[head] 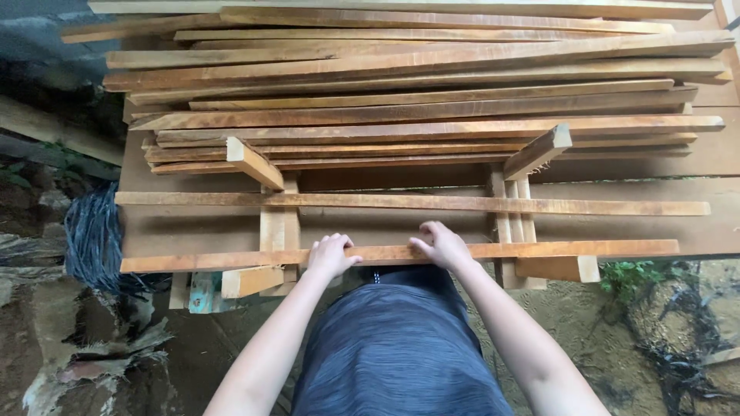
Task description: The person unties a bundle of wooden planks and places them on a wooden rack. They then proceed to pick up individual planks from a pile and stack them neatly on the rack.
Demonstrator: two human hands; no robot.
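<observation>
A brown board (193, 223) carries two cross blocks (279, 231) at 6 o'clock and stacked wooden slats (416, 92) toward 12 o'clock.

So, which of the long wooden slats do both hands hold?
The nearest slat, lying alone along the front edge. The left hand and the right hand both grip it near its middle. The next slat lies untouched behind it, and the others are stacked further back.

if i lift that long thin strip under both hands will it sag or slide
The long strip looks like solid sawn wood, so probably stiff with slight bowing. Both hands, left hand and right hand, sit near its middle, so it should balance. Resting across wooden supports, it may slide sideways easily.
</observation>
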